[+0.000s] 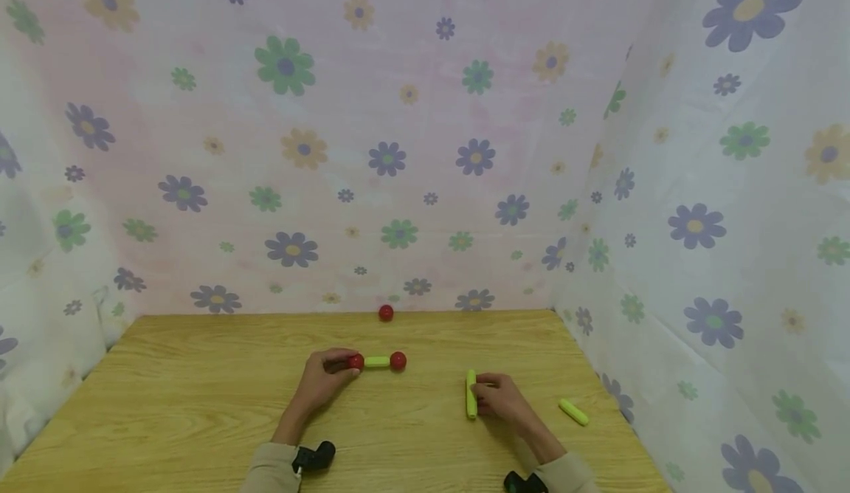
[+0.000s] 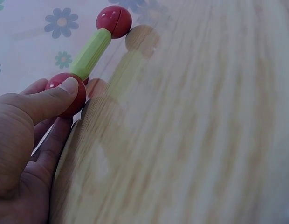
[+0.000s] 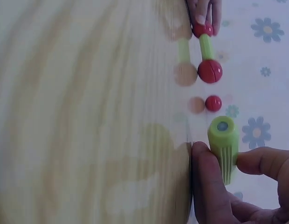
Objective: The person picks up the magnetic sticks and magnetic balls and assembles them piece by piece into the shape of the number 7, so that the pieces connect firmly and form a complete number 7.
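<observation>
"Balls (image 1: pixel 398 361) cap both ends of one green rod (image 1: pixel 377 362); why does the left hand (image 1: pixel 322 382) pinch one?"
"Probably to steady it on the table (image 1: pixel 412 445)."
"The right hand (image 1: pixel 502 397)?"
"Pinching a second rod (image 1: pixel 471 395) by its sides, likely leaving the ends free."

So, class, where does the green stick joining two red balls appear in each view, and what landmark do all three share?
Head: the green stick lies in the lower half, slightly left of centre.
Left wrist: upper left, slanting up to the right.
Right wrist: upper right, near the top.
Shared landmark: the left hand, holding the red ball at one end.
</observation>
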A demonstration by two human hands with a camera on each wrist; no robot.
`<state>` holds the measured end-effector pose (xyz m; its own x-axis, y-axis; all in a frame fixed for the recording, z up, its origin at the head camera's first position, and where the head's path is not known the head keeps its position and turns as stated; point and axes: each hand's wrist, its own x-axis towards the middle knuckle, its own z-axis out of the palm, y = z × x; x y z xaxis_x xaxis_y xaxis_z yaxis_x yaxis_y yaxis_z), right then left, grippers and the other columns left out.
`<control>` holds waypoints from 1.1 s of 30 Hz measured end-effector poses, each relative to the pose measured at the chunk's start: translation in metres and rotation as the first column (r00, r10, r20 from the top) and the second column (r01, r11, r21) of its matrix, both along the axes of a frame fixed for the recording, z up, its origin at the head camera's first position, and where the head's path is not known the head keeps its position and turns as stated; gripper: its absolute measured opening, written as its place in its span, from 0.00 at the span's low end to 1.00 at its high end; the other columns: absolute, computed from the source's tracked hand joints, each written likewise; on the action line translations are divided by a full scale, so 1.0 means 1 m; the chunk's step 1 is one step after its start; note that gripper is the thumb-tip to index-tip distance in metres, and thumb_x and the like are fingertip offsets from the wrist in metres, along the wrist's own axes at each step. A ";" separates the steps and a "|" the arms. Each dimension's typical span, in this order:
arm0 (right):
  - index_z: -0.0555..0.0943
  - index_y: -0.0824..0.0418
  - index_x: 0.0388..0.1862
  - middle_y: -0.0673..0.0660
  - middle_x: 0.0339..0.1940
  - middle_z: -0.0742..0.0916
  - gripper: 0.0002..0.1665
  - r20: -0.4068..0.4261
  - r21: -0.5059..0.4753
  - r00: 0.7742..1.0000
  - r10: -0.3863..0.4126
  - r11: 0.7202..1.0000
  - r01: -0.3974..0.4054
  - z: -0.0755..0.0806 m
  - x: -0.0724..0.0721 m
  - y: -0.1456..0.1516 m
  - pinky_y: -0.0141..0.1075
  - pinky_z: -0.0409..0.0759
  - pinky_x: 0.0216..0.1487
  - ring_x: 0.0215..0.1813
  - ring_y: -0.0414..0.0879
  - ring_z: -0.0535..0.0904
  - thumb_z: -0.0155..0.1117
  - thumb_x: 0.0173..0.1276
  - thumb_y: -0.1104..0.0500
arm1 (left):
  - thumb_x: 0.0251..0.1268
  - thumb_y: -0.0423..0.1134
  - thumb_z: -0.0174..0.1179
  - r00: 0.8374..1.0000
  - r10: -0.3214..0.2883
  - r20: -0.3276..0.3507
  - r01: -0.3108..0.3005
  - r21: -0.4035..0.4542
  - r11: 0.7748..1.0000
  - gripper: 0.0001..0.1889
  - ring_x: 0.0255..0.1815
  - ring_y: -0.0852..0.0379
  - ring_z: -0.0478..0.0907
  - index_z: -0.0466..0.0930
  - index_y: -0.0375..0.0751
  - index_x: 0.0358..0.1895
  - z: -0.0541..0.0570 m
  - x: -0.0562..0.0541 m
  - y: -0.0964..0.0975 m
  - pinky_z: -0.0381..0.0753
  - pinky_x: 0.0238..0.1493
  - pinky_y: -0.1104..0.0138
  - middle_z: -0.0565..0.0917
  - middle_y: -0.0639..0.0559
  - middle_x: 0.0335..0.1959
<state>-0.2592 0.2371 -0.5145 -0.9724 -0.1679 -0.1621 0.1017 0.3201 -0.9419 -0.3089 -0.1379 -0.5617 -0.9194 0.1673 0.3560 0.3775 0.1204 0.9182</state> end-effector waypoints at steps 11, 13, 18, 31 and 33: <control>0.70 0.82 0.65 0.64 0.44 0.86 0.29 0.074 -0.067 0.994 0.080 0.995 -0.075 0.004 0.014 -0.040 0.37 0.89 0.37 0.38 0.46 0.87 0.57 0.77 0.59 | 0.60 0.27 0.71 1.000 0.001 -0.004 -0.001 0.007 1.000 0.17 0.49 0.50 0.87 0.85 0.27 0.53 0.001 -0.001 0.000 0.85 0.50 0.71 0.85 0.31 0.50; 0.71 0.81 0.65 0.62 0.43 0.86 0.28 0.094 -0.090 0.991 0.097 0.992 -0.088 0.002 0.016 -0.047 0.36 0.89 0.37 0.38 0.45 0.87 0.57 0.77 0.59 | 0.60 0.27 0.71 1.000 0.004 -0.009 -0.004 0.007 1.000 0.17 0.49 0.49 0.87 0.85 0.27 0.53 0.001 -0.001 0.000 0.85 0.50 0.70 0.85 0.31 0.50; 0.71 0.80 0.65 0.61 0.43 0.86 0.29 0.137 -0.157 0.981 0.140 0.981 -0.118 -0.005 0.020 -0.063 0.37 0.89 0.40 0.38 0.45 0.87 0.57 0.77 0.58 | 0.60 0.28 0.71 1.000 0.007 -0.007 -0.007 -0.003 1.000 0.17 0.51 0.45 0.86 0.85 0.28 0.54 -0.001 -0.001 0.000 0.86 0.52 0.68 0.85 0.32 0.51; 0.72 0.78 0.66 0.60 0.44 0.87 0.30 0.184 -0.192 0.970 0.158 0.974 -0.123 -0.010 0.022 -0.083 0.34 0.89 0.40 0.36 0.42 0.86 0.63 0.75 0.58 | 0.61 0.28 0.71 0.998 0.014 0.053 -0.014 0.007 1.000 0.18 0.54 0.40 0.84 0.85 0.30 0.55 0.001 0.003 0.001 0.85 0.53 0.69 0.85 0.33 0.53; 0.72 0.79 0.65 0.60 0.44 0.87 0.29 0.185 -0.192 0.970 0.157 0.974 -0.121 -0.008 0.022 -0.085 0.34 0.88 0.40 0.36 0.41 0.86 0.63 0.75 0.58 | 0.61 0.28 0.71 0.999 0.015 0.051 -0.015 0.011 1.000 0.18 0.53 0.40 0.84 0.85 0.29 0.55 0.001 0.003 0.001 0.85 0.52 0.69 0.85 0.33 0.53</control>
